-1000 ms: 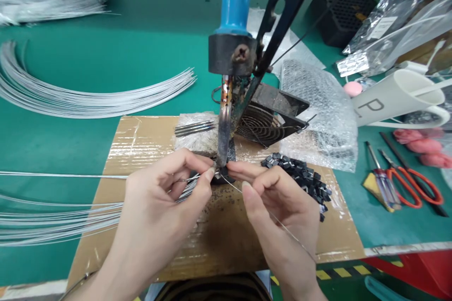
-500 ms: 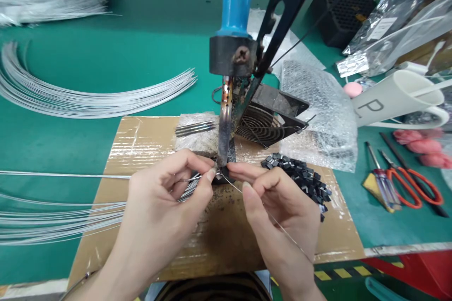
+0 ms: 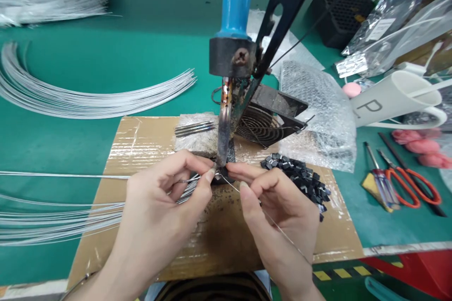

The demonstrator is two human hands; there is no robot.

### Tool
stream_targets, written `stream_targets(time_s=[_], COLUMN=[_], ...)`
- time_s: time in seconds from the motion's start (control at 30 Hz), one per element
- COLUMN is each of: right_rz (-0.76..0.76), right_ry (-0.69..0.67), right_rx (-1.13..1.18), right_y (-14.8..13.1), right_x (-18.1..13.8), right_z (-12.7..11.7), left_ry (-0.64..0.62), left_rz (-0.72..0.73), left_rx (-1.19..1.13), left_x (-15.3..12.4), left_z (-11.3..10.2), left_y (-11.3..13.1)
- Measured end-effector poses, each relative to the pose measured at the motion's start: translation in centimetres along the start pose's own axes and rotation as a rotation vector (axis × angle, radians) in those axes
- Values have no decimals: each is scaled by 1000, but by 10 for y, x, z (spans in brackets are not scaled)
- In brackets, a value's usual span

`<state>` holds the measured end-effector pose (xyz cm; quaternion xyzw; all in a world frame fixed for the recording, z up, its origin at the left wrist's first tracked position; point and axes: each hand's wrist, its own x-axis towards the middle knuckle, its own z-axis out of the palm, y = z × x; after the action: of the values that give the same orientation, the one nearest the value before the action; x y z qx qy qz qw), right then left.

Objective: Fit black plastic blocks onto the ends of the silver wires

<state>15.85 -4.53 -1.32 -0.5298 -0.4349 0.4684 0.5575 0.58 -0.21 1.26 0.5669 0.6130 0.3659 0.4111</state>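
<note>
A soldering iron with a blue handle hangs tip down in a black metal stand, its tip between my hands. My left hand pinches a thin grey wire between thumb and index finger, close beside the tip. Thin solder wire runs from under my right hand up to the tip. Thumb and fingers of that hand are closed on the solder wire, its index finger reaching close to the tip. The small part at the joint is mostly hidden by my fingertips.
Cardboard lies under the work. Black connectors are heaped right of my right hand, with a fan behind. Bundled wires lie left. Scissors, a screwdriver and a white mug stand or lie right.
Both hands stay almost where they were at the iron tip. The right thumb has shifted very slightly left along the solder wire.
</note>
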Motion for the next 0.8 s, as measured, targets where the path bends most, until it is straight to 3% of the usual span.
stream_targets(time_s=[0.8], right_rz=[-34], right_ry=[24], right_rx=[-49], right_y=[0], right_x=[2], right_z=[1], left_ry=[-18], left_rz=[-10], left_rx=[-3], left_x=[0], left_z=[0], left_y=[-1])
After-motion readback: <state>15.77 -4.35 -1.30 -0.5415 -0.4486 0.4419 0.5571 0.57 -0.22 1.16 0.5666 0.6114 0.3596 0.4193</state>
